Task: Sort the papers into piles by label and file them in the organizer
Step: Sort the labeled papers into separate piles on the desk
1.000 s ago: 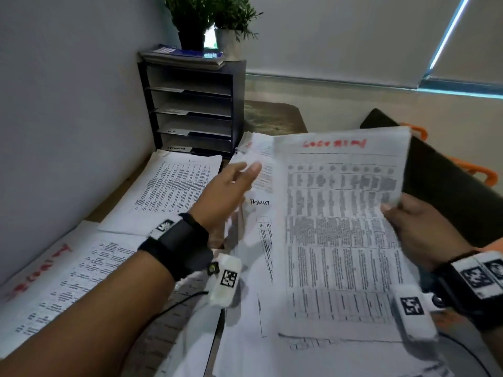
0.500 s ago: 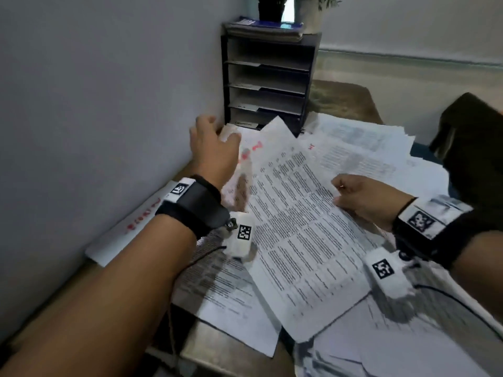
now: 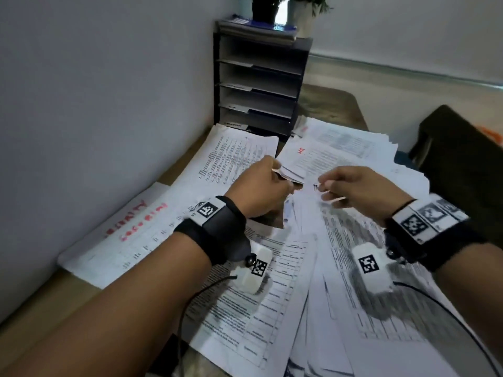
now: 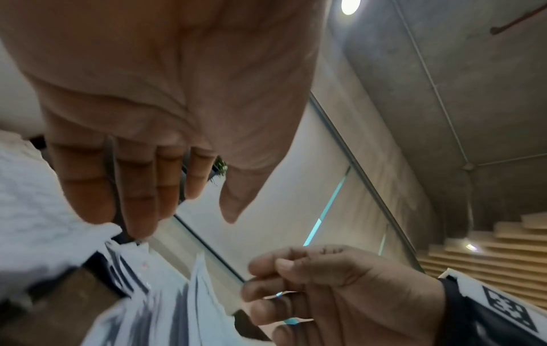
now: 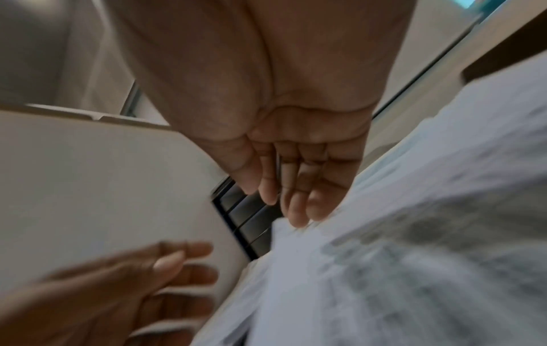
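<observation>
While poised over the loose papers (image 3: 321, 268) on the desk (image 3: 334, 110), left hand (image 3: 261, 191) with fingers straight and relaxed, tips at a small stack (image 3: 295, 165), holding nothing. Right hand (image 3: 362, 191) just beside, loosely curled, empty. Beyond both hands, the organizer (image 3: 261, 83); left of them, sorted piles (image 3: 231, 156).

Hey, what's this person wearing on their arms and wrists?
Bare forearms, no sleeves. The left hand has a black wrist strap with a white square-code tag; the right hand has the same. A small white camera box with a code marker hangs under each wrist, trailing a thin black cable.
</observation>
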`<state>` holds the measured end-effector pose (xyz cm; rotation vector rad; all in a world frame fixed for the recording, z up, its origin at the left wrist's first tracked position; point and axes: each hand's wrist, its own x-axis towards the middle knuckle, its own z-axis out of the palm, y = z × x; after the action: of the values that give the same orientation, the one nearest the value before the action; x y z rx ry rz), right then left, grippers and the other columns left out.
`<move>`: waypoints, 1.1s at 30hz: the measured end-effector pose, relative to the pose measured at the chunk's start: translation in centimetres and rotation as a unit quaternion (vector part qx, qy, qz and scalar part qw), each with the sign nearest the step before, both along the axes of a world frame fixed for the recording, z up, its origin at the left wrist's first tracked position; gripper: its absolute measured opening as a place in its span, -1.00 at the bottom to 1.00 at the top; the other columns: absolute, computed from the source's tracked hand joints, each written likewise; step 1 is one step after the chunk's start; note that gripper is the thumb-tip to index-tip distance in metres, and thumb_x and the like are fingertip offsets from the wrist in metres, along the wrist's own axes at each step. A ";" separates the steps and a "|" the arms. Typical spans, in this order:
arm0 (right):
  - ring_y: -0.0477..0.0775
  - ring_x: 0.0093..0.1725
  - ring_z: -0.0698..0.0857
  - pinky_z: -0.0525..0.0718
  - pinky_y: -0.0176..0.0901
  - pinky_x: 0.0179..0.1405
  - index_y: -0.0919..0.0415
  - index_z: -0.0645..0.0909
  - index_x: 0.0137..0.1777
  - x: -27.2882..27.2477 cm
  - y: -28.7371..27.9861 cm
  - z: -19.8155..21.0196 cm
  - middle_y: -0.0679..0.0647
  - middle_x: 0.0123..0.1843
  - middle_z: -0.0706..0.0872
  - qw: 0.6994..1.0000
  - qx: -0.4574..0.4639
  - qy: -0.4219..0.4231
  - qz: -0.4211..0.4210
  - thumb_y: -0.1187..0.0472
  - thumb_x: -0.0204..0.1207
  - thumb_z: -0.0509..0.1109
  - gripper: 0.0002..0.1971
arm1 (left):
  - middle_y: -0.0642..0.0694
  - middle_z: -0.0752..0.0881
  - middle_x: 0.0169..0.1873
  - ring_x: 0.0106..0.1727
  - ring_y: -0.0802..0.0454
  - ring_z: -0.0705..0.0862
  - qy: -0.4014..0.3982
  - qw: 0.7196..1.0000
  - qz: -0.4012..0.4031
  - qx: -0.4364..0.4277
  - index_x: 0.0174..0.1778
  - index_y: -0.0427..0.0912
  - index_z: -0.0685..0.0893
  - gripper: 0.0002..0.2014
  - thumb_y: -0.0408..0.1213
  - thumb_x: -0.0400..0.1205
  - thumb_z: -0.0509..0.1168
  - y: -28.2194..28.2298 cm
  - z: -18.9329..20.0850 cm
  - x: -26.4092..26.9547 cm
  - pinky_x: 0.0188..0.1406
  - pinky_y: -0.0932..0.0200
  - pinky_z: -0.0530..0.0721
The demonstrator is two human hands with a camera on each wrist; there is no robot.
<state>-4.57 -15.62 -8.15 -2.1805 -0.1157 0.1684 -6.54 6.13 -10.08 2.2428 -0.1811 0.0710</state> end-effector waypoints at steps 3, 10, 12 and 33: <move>0.12 -0.06 0.77 0.71 -0.06 -0.07 0.18 0.72 0.00 -1.7 -6.4 -1.2 0.23 0.00 0.79 0.997 0.003 0.008 -0.075 0.35 0.65 0.35 -0.88 | -0.15 0.66 0.13 0.15 -0.10 0.67 0.017 0.995 -0.077 0.058 0.34 -0.23 0.56 -0.61 -0.06 0.70 0.34 -2.5 -1.4 -0.1 -0.24 0.15 0.45; 0.03 0.03 0.69 0.63 -0.16 -0.02 0.16 0.71 0.05 -5.3 -14.1 -4.3 0.14 0.07 0.74 0.979 0.087 0.045 -0.181 0.35 0.63 0.39 -0.88 | -0.19 0.59 -0.05 -0.07 -0.14 0.54 0.032 0.985 -0.102 0.138 -0.21 -0.11 0.41 -0.57 0.13 0.61 0.41 -6.5 -2.7 1.8 -0.25 0.03 0.43; 0.00 0.03 0.68 0.61 -0.20 0.01 0.16 0.69 0.08 -5.8 -14.3 -4.6 0.12 0.07 0.72 0.975 0.120 0.046 -0.180 0.36 0.64 0.38 -0.88 | -0.17 0.57 0.03 0.02 -0.11 0.54 0.033 0.989 -0.077 0.125 -0.05 -0.17 0.43 -0.55 0.10 0.59 0.45 -7.0 -2.6 2.4 -0.19 0.04 0.47; 0.04 0.15 0.83 0.77 -0.21 0.03 0.18 0.65 0.31 -8.3 -14.5 -2.5 0.07 0.19 0.84 0.980 0.177 0.039 -0.086 0.36 0.58 0.41 -0.68 | -0.12 0.77 0.21 0.28 -0.17 0.73 0.058 0.947 -0.047 -0.313 0.29 -0.14 0.58 -0.63 -0.03 0.65 0.20 -9.0 -1.3 2.8 0.34 -0.15 0.65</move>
<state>-12.91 -30.14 -10.66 -1.8156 0.0818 0.1237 -3.71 -2.88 -11.38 1.5950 -0.1713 -0.0505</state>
